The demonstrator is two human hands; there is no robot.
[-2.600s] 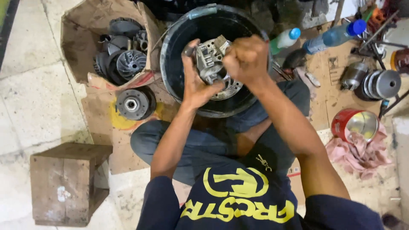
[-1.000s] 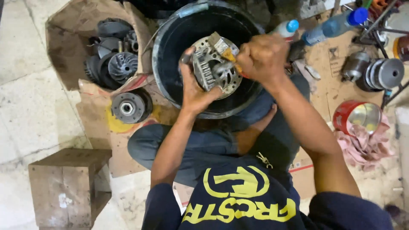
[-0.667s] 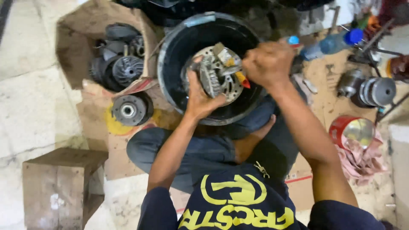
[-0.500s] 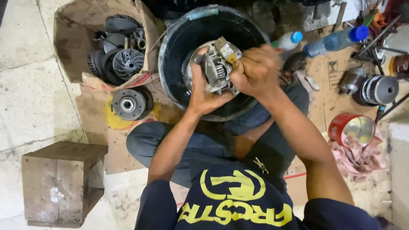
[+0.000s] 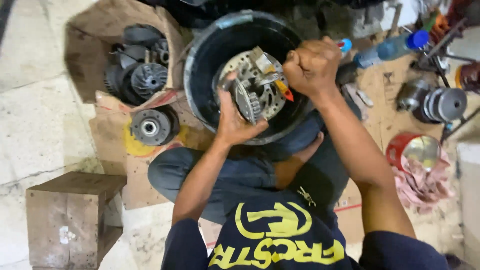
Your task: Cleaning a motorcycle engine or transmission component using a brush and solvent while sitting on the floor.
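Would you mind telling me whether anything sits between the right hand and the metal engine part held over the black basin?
Only the brush: the right hand grips it, bristles toward the metal part that the left hand holds.

A single head-worn camera looks almost straight down from close above the seated person. Shoulders fill the bottom edge of the view, the bucket [image 5: 200, 60] sits top centre, and floor [image 5: 40, 110] stretches left beside the cardboard [image 5: 380, 115].

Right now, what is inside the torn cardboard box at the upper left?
The cardboard box holds several dark round metal parts, one a finned disc facing up. They are stacked and overlapping, so whatever lies beneath them, and the box floor, is covered. Another round part lies outside.
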